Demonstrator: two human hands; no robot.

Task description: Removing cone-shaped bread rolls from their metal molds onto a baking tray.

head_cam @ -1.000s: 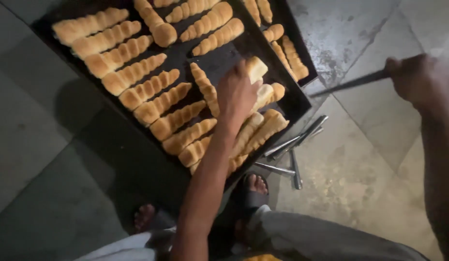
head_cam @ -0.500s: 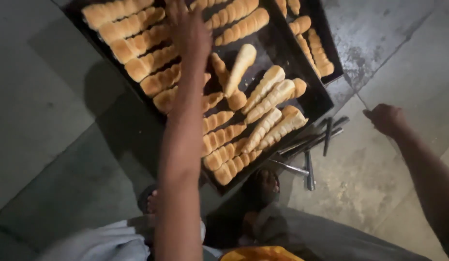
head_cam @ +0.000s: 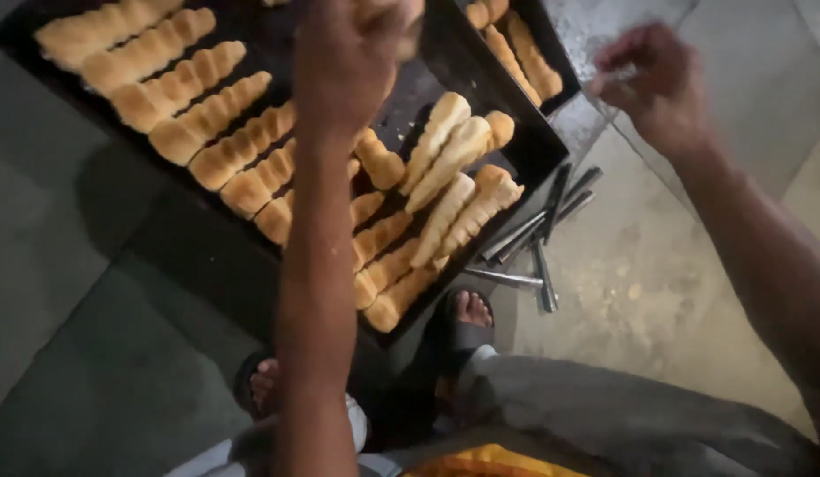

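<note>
2 dark trays (head_cam: 516, 168) of cone pastries (head_cam: 207, 119) are seen; a pastry is gripped by the left hand (head_cam: 353, 53), a thin metal piece is pinched by the right hand (head_cam: 657, 84), loose metal cones (head_cam: 538, 234) beside

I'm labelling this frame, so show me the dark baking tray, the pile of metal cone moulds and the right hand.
dark baking tray (head_cam: 527, 150): head view, its right rim.
metal cone moulds (head_cam: 542, 231): head view, middle of the pile on the floor.
right hand (head_cam: 659, 88): head view, back of the hand.
</note>
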